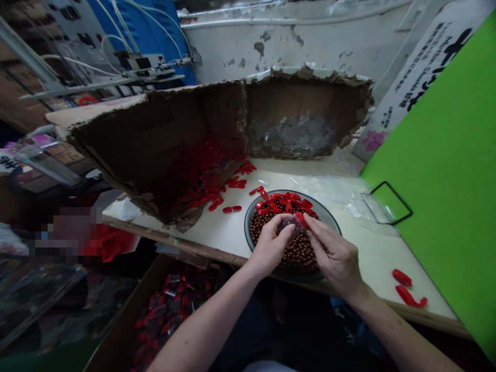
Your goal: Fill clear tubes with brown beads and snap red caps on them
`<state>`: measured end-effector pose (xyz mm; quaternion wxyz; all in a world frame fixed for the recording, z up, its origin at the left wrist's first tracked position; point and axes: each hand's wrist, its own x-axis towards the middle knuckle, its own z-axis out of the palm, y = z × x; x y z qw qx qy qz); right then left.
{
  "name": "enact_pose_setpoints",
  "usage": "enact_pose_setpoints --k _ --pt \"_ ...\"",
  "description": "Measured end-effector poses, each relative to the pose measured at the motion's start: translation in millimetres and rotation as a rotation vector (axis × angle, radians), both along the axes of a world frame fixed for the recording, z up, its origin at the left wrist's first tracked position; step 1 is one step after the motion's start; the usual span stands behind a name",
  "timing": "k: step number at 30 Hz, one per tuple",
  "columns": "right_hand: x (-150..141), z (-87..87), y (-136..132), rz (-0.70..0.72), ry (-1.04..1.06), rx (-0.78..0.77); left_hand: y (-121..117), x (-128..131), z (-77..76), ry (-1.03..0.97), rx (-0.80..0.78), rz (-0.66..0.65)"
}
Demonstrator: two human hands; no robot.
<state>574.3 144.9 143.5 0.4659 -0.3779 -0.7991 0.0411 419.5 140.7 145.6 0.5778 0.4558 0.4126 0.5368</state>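
Note:
Both hands meet over a round metal bowl filled with small brown beads and, at its far side, a heap of red plastic caps. My left hand and my right hand pinch together on one small piece, clear plastic with a red cap on it, held just above the beads. The fingers of both hands are closed round it, so its shape is partly hidden.
A torn cardboard box lies on its side behind the bowl, spilling red caps onto the white table; its right half holds clear plastic parts. A green board stands right, two red pieces near it. A carton of finished parts sits below.

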Motion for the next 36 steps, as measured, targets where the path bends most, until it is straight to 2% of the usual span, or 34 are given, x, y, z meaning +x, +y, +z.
enact_pose_setpoints --k 4,8,11,15,19,21,24,29,32,36 --pt "-9.8 -3.4 -7.7 -0.055 0.015 0.004 -3.4 8.3 -2.2 -0.137 -0.048 0.058" --pt "-5.4 -0.9 -5.9 -0.005 0.050 -0.092 -2.4 5.8 -2.9 -0.106 -0.054 0.060" --pt "4.9 8.2 3.9 0.070 0.120 -0.301 2.0 -1.1 -2.0 -0.041 -0.075 -0.001" --pt "6.7 24.2 23.8 0.170 0.313 -0.589 4.8 -2.9 0.3 -0.016 -0.107 -0.190" --pt "-6.6 34.6 38.9 0.526 0.539 -1.093 1.1 2.3 3.7 0.021 -0.165 -0.322" --pt "-13.0 35.8 40.9 0.657 0.575 -1.246 -1.3 3.0 5.6 0.034 -0.165 -0.321" --pt "-19.6 32.6 36.8 0.685 0.596 -1.263 -5.0 1.4 7.9 0.038 -0.139 -0.294" --pt "-25.9 22.9 24.5 0.566 0.519 -1.121 -13.1 -1.0 10.2 0.059 -0.113 -0.279" --pt "-29.0 20.7 20.4 0.520 0.576 -1.077 -16.0 -1.1 8.9 0.085 -0.139 -0.280" --pt "-31.2 20.5 18.4 0.559 0.698 -1.202 -16.9 -2.0 5.3 0.095 -0.151 -0.287"
